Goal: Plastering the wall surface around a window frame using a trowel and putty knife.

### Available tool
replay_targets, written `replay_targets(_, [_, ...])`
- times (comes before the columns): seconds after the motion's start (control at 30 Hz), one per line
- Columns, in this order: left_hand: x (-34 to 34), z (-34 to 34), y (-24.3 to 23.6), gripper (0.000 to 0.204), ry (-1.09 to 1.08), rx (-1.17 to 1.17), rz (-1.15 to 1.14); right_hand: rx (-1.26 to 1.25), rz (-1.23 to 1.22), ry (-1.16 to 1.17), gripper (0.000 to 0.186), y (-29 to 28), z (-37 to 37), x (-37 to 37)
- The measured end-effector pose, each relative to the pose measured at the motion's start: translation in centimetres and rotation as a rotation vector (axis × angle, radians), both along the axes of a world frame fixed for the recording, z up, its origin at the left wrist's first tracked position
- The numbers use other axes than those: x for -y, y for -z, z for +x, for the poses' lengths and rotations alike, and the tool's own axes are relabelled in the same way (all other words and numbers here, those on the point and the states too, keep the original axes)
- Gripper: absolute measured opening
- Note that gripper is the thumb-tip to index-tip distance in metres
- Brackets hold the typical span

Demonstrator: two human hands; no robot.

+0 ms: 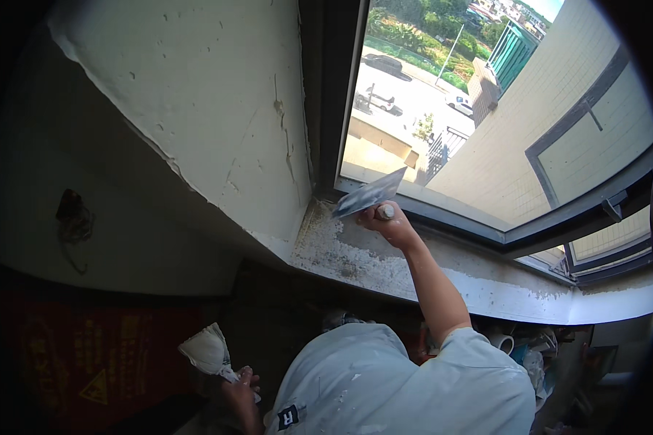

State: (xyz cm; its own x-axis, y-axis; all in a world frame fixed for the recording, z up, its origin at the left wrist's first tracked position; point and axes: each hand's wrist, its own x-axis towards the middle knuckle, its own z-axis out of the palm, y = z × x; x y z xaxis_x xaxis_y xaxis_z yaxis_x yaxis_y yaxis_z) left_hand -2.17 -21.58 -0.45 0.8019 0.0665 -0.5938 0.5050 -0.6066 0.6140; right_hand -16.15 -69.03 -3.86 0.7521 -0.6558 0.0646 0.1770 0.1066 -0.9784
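My right hand is closed round the handle of a plastering trowel, the handle's round end poking out of the fist. Its flat metal blade is tilted over the corner where the window sill meets the window frame; whether it touches the sill I cannot tell. Low on the left, my left hand grips a putty knife. Whitish putty covers much of that wide blade. The sill is patchy, with rough grey and white areas near the corner and smoother white to the right.
Left of the window, a pale wall has cracks, pits and a ragged edge. An open window sash stands at the right. Wires hang from a wall box. Red printed sheeting lies lower left, and clutter sits below the sill.
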Motion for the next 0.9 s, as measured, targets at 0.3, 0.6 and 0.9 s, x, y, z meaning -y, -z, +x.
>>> replay_targets(0.3, [0.9, 1.6, 3.1, 0.019, 0.089, -0.068, 0.040, -0.473, -0.026, 0.107, 0.030, 4.7, -7.4, -0.7])
replay_targets(0.6, [-1.7, 2.9, 4.6, 0.024, 0.209, -0.101, -0.019, 0.139, 0.192, 0.515, 0.015, -6.8, -37.9, -6.9])
replay_targets(0.9, [-1.2, 4.9, 4.0, 0.021, 0.470, -0.105, 0.034, -0.064, -0.004, 0.640, 0.013, 1.5, -20.4, -6.5])
